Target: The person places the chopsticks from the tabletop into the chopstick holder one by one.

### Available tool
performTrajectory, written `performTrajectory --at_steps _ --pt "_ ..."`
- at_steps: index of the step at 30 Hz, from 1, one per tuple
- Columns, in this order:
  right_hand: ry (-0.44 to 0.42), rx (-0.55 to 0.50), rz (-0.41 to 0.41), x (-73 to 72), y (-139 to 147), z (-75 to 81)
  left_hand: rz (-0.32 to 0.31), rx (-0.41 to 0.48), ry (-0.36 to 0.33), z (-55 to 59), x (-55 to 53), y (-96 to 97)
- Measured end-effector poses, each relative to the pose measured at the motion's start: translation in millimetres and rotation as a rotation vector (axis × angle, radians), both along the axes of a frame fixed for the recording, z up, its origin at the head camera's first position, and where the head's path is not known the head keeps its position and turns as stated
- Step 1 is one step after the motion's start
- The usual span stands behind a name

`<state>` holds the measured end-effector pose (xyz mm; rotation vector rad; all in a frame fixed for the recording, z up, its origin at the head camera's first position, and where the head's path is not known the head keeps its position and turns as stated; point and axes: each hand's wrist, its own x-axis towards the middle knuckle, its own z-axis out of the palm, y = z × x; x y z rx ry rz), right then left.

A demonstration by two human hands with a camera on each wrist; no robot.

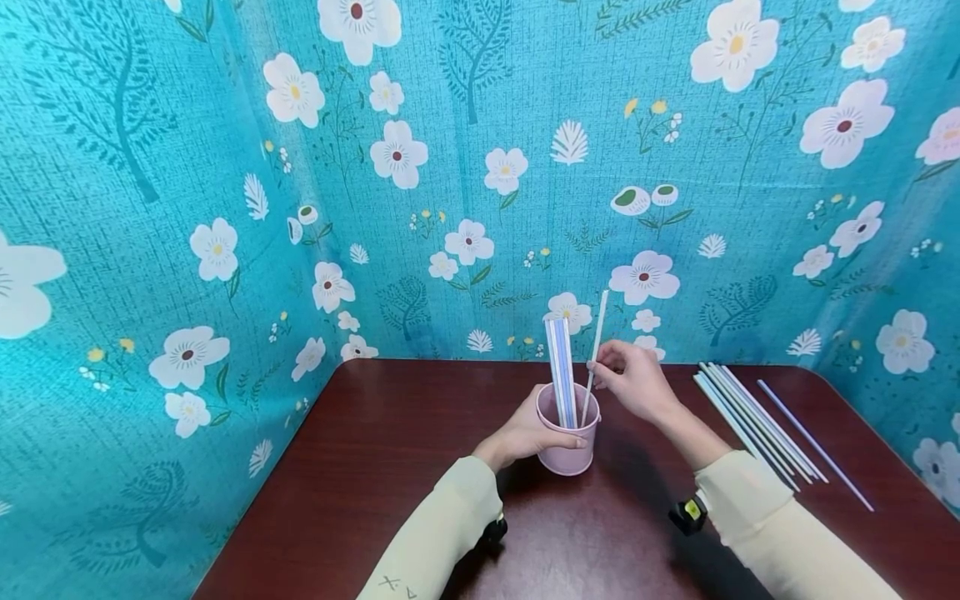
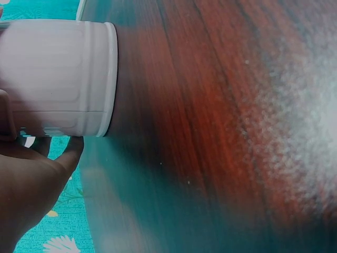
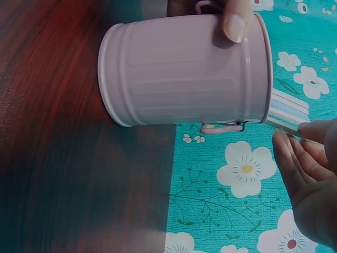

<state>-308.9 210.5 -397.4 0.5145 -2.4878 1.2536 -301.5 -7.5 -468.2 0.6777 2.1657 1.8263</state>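
A pink metal bucket stands on the table, and my left hand grips its side with the thumb across the front. Inside leans a bundle of long thin white and blue sticks. My right hand pinches one pale stick between thumb and fingers at the right of the rim; its lower end is inside the bucket. The left wrist view shows the bucket with left fingers beneath it. In the right wrist view, a small handle sits on the bucket's side.
Several pale sticks lie side by side on the table's right, with a single bluish-purple stick apart from them. The dark red-brown table meets a teal flowered cloth behind and at both sides.
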Motion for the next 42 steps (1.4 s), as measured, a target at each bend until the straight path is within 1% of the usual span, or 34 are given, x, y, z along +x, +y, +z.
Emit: performTrajectory --at_steps 4,9,13,17,21,25,33,39,42 --pt "-0.017 0.029 0.014 -0.3 -1 -5.5 -0.008 -0.005 0.001 0.6 0.3 -0.5" --pt "0.011 0.111 -0.011 0.2 -1 -11.7 -0.011 -0.014 0.012 -2.3 -1.4 -0.3" --pt "0.031 0.151 -0.012 -0.5 -2 -14.8 -0.009 -0.016 0.012 -2.4 -1.3 -0.4" --pt "0.042 0.159 0.01 -1.1 -3 -17.4 -0.002 -0.016 0.015 -1.9 -1.3 -0.6" --pt "0.032 0.164 0.029 -2.3 -3 -20.5 0.004 -0.014 0.012 -2.5 -1.5 -0.2" --pt "0.016 0.169 0.036 -3.3 -4 -22.9 0.007 -0.01 0.004 -2.8 -0.8 0.3" --pt "0.015 0.169 0.049 -2.0 -9 -20.9 0.008 -0.002 0.004 -0.8 -0.1 0.0" --pt "0.019 0.175 0.05 -3.8 -11 -25.1 0.013 -0.004 0.004 -0.9 -0.4 0.2" --pt "0.012 0.173 0.062 -3.8 -12 -25.7 0.015 -0.005 -0.001 -1.2 -0.4 0.3"
